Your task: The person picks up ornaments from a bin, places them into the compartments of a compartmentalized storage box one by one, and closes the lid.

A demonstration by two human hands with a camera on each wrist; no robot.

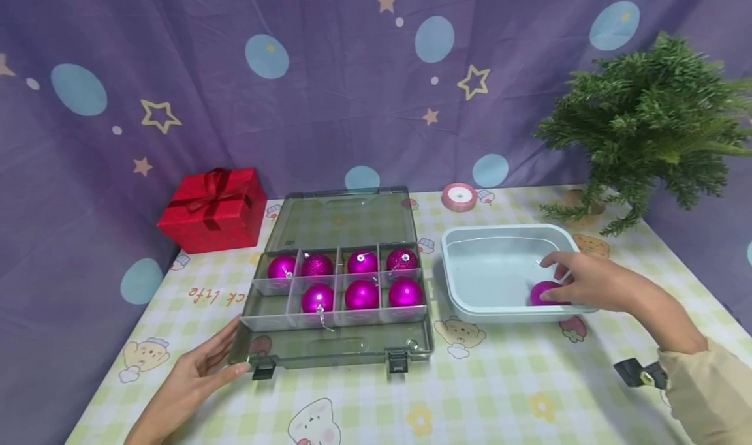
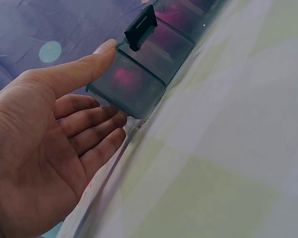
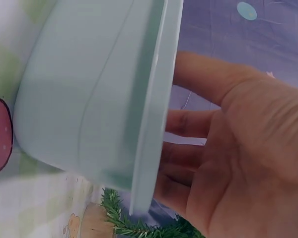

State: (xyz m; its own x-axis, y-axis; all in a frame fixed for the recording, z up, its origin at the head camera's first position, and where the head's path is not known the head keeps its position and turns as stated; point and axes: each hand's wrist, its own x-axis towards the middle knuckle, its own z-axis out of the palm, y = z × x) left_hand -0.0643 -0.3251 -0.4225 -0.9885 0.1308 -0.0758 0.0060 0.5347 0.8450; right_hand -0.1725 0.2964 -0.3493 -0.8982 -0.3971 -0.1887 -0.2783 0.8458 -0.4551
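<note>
A smoky-grey plastic compartment box (image 1: 331,350) lies with its lid laid back, several shiny magenta Christmas baubles (image 1: 361,295) in its compartments. At its front left corner my left hand (image 1: 190,380) holds the box, thumb on the front edge and fingers along the side. To the right stands a pale blue plastic tub (image 1: 455,295). Reaching over the tub's right rim, my right hand (image 1: 593,282) has its thumb overlapping a magenta bauble (image 1: 538,294) while the fingers spread above it. In the right wrist view, the tub's wall hides the fingertips and this bauble.
A red gift box (image 1: 217,213) with a bow stands at the back left. Behind the tub lies a pink ribbon spool (image 1: 459,197). An artificial fir tree (image 1: 640,119) rises at the back right. A small black object (image 1: 631,372) lies beside the right sleeve.
</note>
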